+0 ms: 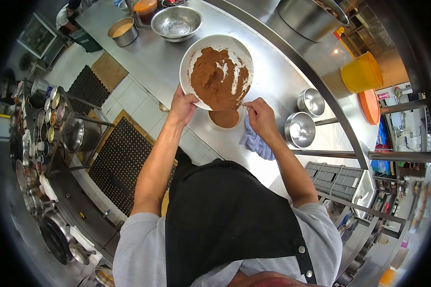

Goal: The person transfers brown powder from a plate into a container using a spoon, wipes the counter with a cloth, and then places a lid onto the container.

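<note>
My left hand grips the rim of a large white bowl, with the thumb over its edge. Reddish-brown powder fills much of that bowl, and pale streaks show on its inner wall. The bowl tilts toward me over a smaller white container, where more brown powder lies. Closed around a thin metal utensil, my right hand is at the large bowl's lower right rim. The utensil's working end is hard to make out against the powder. A bluish cloth lies beneath my right wrist.
On the steel counter stand a metal bowl, a round pan and an orange-lidded jar. Stacked steel bowls sit to the right. A steel rail curves past them. Another person is at far left.
</note>
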Demonstrator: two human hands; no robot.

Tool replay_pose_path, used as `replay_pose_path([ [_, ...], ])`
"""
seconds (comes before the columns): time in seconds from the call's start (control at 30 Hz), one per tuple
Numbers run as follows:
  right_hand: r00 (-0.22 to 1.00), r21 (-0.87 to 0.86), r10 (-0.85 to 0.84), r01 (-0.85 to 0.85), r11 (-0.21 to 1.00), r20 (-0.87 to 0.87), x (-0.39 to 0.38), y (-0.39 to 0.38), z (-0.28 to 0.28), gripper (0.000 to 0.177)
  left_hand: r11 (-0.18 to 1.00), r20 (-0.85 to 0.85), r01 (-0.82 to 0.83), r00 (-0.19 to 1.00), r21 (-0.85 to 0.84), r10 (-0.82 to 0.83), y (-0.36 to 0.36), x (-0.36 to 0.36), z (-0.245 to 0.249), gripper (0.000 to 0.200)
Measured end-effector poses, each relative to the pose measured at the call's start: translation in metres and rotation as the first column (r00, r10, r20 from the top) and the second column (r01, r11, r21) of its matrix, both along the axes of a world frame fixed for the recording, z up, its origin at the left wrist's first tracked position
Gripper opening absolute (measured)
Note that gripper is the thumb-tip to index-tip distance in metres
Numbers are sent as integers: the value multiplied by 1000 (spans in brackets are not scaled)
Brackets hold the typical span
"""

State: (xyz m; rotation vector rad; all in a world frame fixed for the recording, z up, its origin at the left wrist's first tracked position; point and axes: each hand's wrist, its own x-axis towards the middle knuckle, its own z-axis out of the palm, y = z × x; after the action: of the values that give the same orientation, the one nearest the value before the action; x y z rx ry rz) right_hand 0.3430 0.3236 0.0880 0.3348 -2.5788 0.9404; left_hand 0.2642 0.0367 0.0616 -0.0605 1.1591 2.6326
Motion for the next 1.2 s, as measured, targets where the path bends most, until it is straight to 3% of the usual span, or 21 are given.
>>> replay_pose_path([
  [0.07, 998, -19, 53, -53, 998, 13, -4, -3, 9, 14, 1000, 21, 6, 1000, -20, -5, -1, -1, -2, 88],
  [0.23, 974, 20, -134, 140, 990, -183, -74, 8, 32, 13, 999, 36, 28, 999, -19, -27, -1, 3, 0, 87],
  [0.37, 977, 96, -192, 200, 975, -90, -94, 6, 31, 19, 999, 44, 42, 998, 0, -42, 0, 5, 3, 87],
  [0.5, 984, 88, -153, 146, 985, 88, -62, -3, 14, 17, 999, 22, 36, 999, 2, -36, 0, 4, 5, 87],
  [0.57, 992, 116, -25, 11, 993, 120, -53, -4, 12, 17, 999, 4, 41, 999, -16, -41, -1, 1, 2, 87],
  [0.73, 993, 38, -120, 121, 992, -21, -104, -9, 47, 16, 999, 41, 43, 998, -16, -43, -2, 0, -4, 86],
  [0.8, 990, -1, -63, 63, 998, -125, -128, -23, 58, 16, 999, 48, 52, 998, -6, -52, -2, 1, -3, 86],
  [0.97, 991, 64, 52, -44, 997, -124, -143, -49, 53, 18, 995, 36, 99, 994, -13, -99, 0, 2, 1, 85],
  [1.03, 991, 72, 131, -133, 988, 32, -131, -50, 51, 19, 995, 40, 94, 995, -18, -93, 2, 3, 5, 85],
  [1.2, 982, 104, 189, -190, 976, 21, -110, -43, 36, 18, 995, 55, 98, 994, -20, -97, 1, 2, 9, 85],
])
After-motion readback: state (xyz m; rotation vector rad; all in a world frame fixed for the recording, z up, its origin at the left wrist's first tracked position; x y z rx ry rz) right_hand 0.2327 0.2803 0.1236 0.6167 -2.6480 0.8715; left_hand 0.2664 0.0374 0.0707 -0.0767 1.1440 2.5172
